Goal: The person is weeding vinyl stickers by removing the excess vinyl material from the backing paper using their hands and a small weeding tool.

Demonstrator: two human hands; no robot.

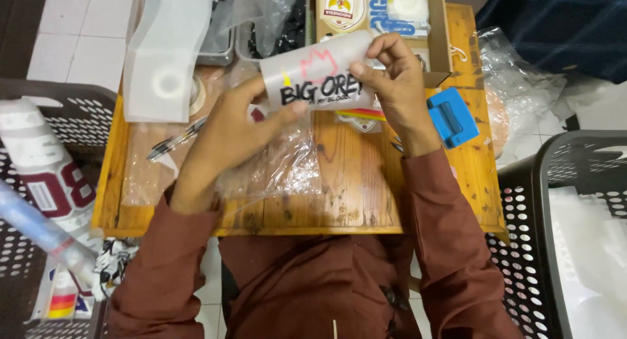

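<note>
Both my hands hold a translucent white printed sheet (318, 72) with black lettering and red outline art, curled above the small wooden table (353, 189). My left hand (238, 127) pinches its lower left edge with the thumb under the lettering. At the sheet's right edge, the fingers of my right hand (395, 78) grip it. Under my left hand lies a crinkled clear plastic bag (287, 166). Both arms wear dark red sleeves.
A blue plastic tool (452, 117) lies right of my right hand. A pen (175, 140) and a white film strip (166, 51) sit at the left. A cardboard box (439, 32) of stickers stands at the back. Black perforated baskets (562, 176) flank the table.
</note>
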